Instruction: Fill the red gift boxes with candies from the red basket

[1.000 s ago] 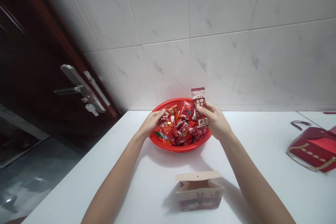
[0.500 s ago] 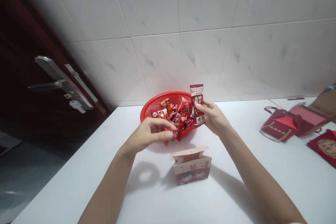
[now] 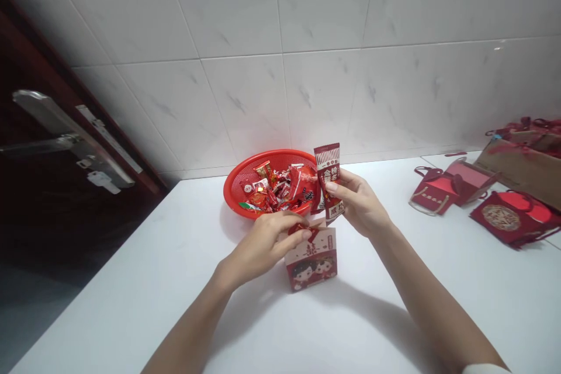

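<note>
My left hand pinches a small red-wrapped candy at the open top of a paper gift box. The box stands upright, white above and red below, with two cartoon figures on its front. My right hand grips a red and white snack packet upright, just behind and right of the box. A red plastic basket of wrapped candies sits beyond both hands. My fingers partly hide the box's opening.
Red gift bags and a dark red pouch lie on the white table to the right. Behind them stands a brown cardboard box. A tiled wall borders the back, and a door handle shows at left.
My left hand has carried the candy from the basket's front edge to the gift box's opening. My right hand still holds the packet. The view has shifted right.
</note>
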{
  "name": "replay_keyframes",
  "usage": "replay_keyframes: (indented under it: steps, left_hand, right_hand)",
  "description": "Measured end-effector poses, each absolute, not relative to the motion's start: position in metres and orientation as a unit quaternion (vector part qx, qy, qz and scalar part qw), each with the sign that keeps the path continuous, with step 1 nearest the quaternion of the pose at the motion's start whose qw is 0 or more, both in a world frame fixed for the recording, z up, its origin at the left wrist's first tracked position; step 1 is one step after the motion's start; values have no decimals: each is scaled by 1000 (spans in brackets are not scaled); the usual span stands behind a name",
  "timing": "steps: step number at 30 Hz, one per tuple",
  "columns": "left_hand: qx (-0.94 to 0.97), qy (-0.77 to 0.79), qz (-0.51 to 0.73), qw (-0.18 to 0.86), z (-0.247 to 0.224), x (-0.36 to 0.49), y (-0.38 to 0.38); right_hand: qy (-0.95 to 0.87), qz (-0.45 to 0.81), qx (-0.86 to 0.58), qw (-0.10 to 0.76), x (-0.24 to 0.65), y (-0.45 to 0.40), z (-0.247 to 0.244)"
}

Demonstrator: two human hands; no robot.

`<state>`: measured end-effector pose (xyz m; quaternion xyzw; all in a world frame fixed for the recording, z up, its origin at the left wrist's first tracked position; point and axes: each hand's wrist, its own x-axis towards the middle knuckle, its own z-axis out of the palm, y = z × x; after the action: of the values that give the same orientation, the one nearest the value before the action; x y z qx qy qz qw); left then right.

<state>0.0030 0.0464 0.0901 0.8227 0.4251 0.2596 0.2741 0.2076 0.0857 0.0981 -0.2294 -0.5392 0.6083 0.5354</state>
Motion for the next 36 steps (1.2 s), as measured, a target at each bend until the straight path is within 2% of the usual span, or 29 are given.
replay_keyframes:
  steps: [6,12,21,25,32,36]
  left_hand:
    - [818,453,300,190,79,6,53]
    - [835,433,288,180,74,6,57]
    - [866,390,169,265,87,-1,54]
    - [842,382,180,337,89,-3,54]
    - [771,383,228,456,90,-3,53]
    - [720,426,231,497,86,-2,55]
  right_hand:
    - [-557,580,-228,549,206,88,91]
    - [-591,564,-220,533,214,91,91]
    - [-610,547,-227,526,237,93,99]
    - [-602,555,-198,540,224,91,94]
    - [-570,503,-172,626,184,77,67]
    - [-631,454,-150,611,177,68,61]
